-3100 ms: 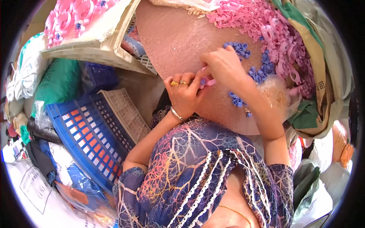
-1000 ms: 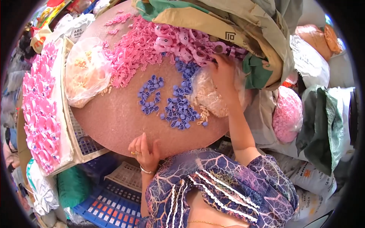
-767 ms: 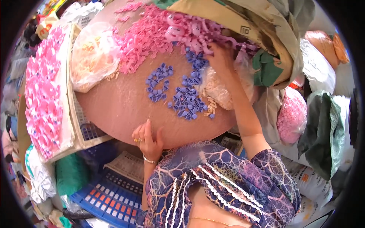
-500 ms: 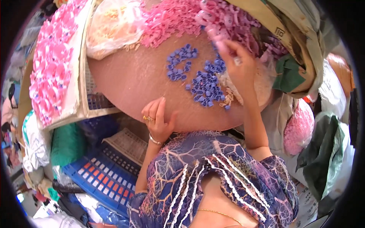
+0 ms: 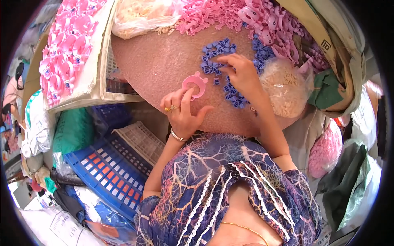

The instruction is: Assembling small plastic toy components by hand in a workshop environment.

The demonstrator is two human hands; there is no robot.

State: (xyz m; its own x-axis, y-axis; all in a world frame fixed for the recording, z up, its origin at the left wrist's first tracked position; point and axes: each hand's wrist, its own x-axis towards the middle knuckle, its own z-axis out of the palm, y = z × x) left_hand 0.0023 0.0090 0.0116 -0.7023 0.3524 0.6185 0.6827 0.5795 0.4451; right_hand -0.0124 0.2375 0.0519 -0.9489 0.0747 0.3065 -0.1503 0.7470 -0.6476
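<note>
A pink ring-shaped plastic piece with two small ears [image 5: 199, 79] lies on the round brownish tabletop [image 5: 164, 57]. My left hand [image 5: 182, 110] touches its lower edge with the fingertips, the thumb spread well away to the side. Over a group of small blue plastic pieces [image 5: 219, 46] is my right hand [image 5: 242, 76], its index finger and thumb slightly apart at the group's edge. No piece shows between them. More blue pieces [image 5: 234, 98] lie under and beside the right wrist, partly hidden by it.
Pink plastic parts [image 5: 271, 24] heap along the far edge. Clear bags of cream-coloured bits stand at the far left [image 5: 143, 18] and right [image 5: 285, 88]. Left of the table, a raised tray [image 5: 69, 53] carries pink pieces; a blue basket [image 5: 111, 176] sits below.
The pink eared ring, formerly in my right hand near the far heap, now lies under my left fingertips. My right hand has come back to the blue pieces. The view has shifted.
</note>
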